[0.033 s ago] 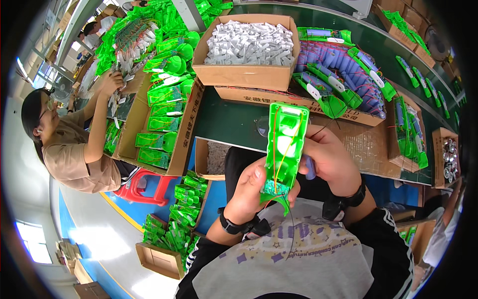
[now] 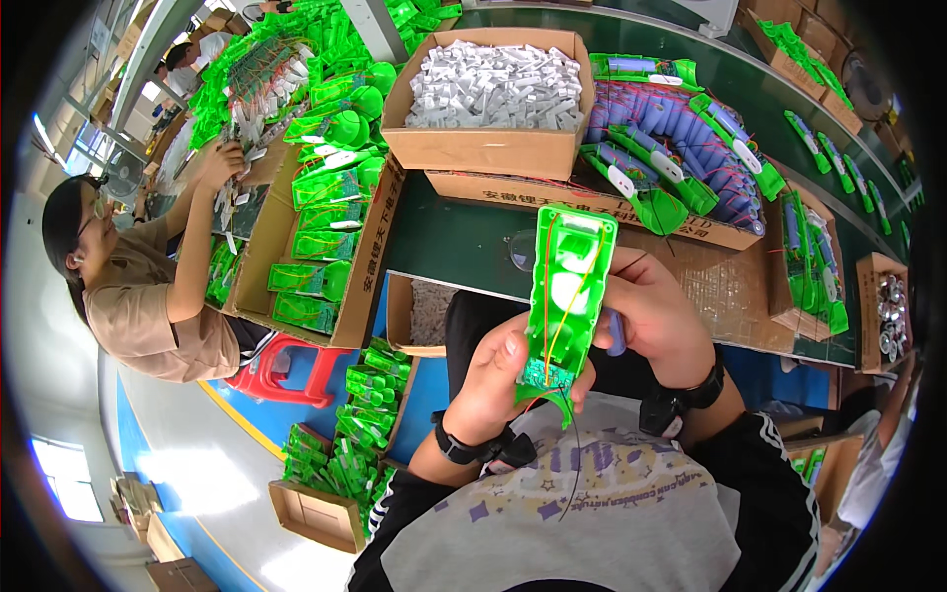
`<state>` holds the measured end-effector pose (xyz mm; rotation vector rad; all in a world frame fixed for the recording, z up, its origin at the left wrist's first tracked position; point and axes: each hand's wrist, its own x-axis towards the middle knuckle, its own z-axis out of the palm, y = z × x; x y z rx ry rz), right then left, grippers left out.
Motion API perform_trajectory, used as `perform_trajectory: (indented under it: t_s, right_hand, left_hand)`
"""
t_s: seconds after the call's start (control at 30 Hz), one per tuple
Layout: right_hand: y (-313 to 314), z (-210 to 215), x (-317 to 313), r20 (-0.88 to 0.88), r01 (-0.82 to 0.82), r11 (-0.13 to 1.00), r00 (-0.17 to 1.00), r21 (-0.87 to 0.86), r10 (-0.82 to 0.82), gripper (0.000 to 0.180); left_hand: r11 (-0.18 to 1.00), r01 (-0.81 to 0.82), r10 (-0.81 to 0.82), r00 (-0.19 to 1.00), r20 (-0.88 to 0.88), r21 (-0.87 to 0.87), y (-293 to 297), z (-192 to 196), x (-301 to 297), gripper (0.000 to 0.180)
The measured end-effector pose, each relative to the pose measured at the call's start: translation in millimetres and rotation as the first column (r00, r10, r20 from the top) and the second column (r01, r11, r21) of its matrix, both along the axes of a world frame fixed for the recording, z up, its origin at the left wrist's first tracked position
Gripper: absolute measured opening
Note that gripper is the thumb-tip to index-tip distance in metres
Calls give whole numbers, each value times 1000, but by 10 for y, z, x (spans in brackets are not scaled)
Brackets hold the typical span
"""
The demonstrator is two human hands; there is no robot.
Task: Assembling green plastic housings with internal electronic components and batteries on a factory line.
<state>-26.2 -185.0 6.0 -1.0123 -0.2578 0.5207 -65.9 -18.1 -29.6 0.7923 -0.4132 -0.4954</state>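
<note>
Your left hand (image 2: 498,370) is clamped on a green plastic shell (image 2: 564,331), thumb on its left edge, other fingertips showing past its right edge near the bottom. Shell sits in front of your torso, just off the bench (image 2: 444,247), hollow side up to you. Inside: a red wire, a yellow wire, and a small circuit board (image 2: 548,376) at the lower end. A dark thin wire hangs from there over your shirt.

Your right hand (image 2: 656,311) is at the shell's right edge, fingers bent; a purple cylinder (image 2: 617,333) shows between hand and shell. Cannot tell whether those fingers pinch cylinder or shell.

Beyond: an open carton (image 2: 483,148) of white parts; right of it, a carton (image 2: 735,234) packed with purple cylinders. To your left, a co-worker (image 2: 148,316) raises both hands.
</note>
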Motion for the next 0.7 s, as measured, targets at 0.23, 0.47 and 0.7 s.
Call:
perform_trajectory:
  t_s: [0.23, 0.47, 0.7]
  right_hand:
    - [5, -76, -10, -35, 10, 996, 999, 84, -7, 21]
    - [-2, -190, -16, -7, 67, 983, 998, 172, -67, 18]
    - [40, -221, -12, -35, -36, 980, 998, 196, 44, 23]
  left_hand:
    - [999, 36, -36, 999, -32, 5, 4, 41, 14, 71]
    - [1000, -27, 27, 1000, 0, 12, -38, 1, 41, 68]
    - [990, -142, 142, 990, 2, 10, -72, -45, 85, 66]
